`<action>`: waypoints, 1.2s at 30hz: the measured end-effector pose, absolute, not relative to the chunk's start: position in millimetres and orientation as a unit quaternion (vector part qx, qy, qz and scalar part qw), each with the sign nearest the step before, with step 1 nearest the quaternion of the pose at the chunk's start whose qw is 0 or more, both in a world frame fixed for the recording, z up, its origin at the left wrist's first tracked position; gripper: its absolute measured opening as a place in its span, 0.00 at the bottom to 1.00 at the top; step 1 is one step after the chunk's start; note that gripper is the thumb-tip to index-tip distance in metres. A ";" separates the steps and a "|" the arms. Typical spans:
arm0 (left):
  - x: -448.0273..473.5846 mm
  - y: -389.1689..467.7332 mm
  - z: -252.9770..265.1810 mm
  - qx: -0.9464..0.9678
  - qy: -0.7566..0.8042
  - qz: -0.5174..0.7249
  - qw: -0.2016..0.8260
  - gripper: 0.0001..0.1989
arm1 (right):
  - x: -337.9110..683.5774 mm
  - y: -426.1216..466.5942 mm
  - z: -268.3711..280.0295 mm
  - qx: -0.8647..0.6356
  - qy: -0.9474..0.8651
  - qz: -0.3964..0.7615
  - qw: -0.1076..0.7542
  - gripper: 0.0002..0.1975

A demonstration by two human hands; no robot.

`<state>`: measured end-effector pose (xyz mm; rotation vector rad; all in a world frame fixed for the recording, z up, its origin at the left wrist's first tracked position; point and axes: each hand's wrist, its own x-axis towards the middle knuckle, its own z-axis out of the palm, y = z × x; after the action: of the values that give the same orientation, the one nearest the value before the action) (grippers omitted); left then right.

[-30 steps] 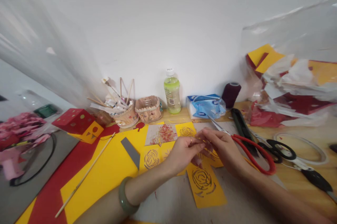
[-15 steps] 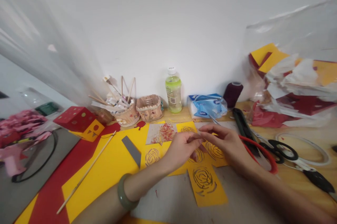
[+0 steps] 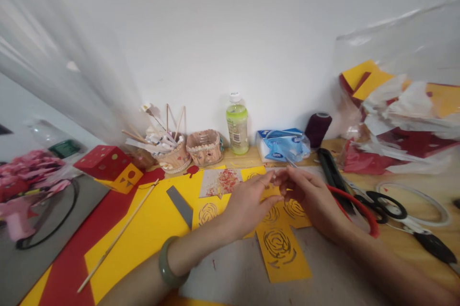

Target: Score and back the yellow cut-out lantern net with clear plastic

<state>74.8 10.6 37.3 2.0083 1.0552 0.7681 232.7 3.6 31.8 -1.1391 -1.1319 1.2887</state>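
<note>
At the far left lies a pink glue gun, then a red and yellow box. A thin wooden stick slants across a yellow sheet, with a cup of sticks behind it and a grey ruler on it. Next come a small basket, red paper scraps and a bottle against the wall. The left hand hovers over the yellow cut-out paper, its thumb parted from its other fingers, free of any grip. That paper, with its slitted rose patterns, lies below and between the hands, its lowest panel over a grey board. Beyond sits a tissue pack. The right hand has bent fingers, their tips close to the left's; whether they pinch something small I cannot tell. Further right are a dark spool, red-handled scissors partly behind the right hand, black-handled scissors on the wooden table, and a clear bag of paper offcuts.
</note>
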 end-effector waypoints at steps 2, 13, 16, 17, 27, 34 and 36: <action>76.2 12.5 39.4 0.691 0.403 0.327 0.503 0.20 | 233.7 4.3 33.1 -0.488 -0.470 0.505 0.535 0.16; 83.9 4.6 35.0 0.482 0.376 0.364 0.703 0.12 | 227.0 -1.4 33.6 -0.509 -0.509 0.488 0.494 0.12; 85.6 1.7 34.0 0.482 0.365 0.362 0.709 0.13 | 226.2 -3.5 35.0 -0.513 -0.493 0.506 0.487 0.13; 86.2 0.6 33.8 0.481 0.365 0.362 0.710 0.14 | 226.0 -3.9 34.9 -0.513 -0.487 0.515 0.485 0.13; 87.6 -3.6 29.2 0.448 0.349 0.382 0.729 0.14 | 225.7 -3.7 26.3 -0.511 -0.462 0.520 0.504 0.12; 89.6 -6.1 28.2 0.444 0.344 0.381 0.734 0.15 | 224.5 -4.2 26.2 -0.509 -0.464 0.523 0.502 0.13; 89.9 -6.8 27.3 0.431 0.342 0.387 0.740 0.16 | 224.4 -3.2 24.5 -0.510 -0.465 0.517 0.506 0.13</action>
<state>89.9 -6.8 27.3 0.9454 0.7507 0.8487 224.4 -3.2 24.5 -1.2299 -1.1203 1.2480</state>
